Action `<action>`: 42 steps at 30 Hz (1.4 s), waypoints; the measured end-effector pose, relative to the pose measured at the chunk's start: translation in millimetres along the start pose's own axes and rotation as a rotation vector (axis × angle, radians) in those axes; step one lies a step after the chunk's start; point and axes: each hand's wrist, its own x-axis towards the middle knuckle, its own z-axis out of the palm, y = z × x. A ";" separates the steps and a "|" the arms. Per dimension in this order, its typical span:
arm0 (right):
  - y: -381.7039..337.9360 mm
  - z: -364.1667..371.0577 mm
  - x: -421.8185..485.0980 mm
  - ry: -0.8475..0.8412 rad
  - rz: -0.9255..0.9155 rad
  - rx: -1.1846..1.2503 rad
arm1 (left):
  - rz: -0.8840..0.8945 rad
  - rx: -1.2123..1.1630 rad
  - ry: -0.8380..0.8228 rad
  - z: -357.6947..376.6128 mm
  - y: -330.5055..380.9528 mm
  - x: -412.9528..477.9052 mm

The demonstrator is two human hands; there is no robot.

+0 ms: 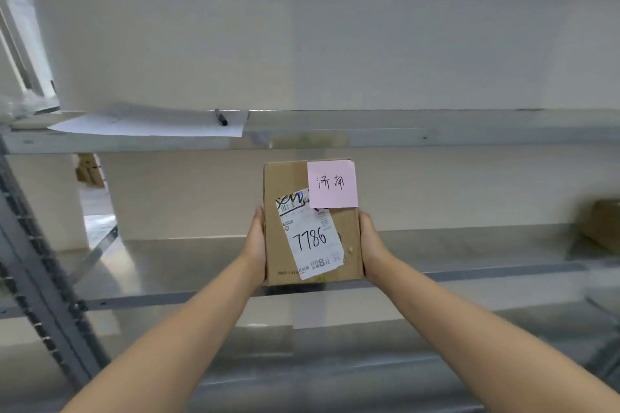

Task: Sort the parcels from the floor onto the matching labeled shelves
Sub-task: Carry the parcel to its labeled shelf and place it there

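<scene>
I hold a brown cardboard parcel (349, 238) out in front of me at the level of a metal shelf (167, 265). It carries a pink note (332, 184) with handwritten characters and a white shipping label (310, 235) marked 7786. My left hand (256, 241) presses flat against the parcel's left side. On the opposite side my right hand (369, 241) does the same. The parcel's near edge is over the shelf's front rail; whether it rests on the shelf I cannot tell.
An upper shelf (436, 134) runs across above the parcel, with white paper sheets (151, 126) and a black marker (221, 117) on its left part. Another brown box (602, 225) sits at the far right of the middle shelf. A grey perforated upright (37, 285) stands at left.
</scene>
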 end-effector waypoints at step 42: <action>-40.6 -378.6 -195.8 0.605 -0.187 0.194 | -0.140 0.218 -0.572 389.9 -184.3 30.2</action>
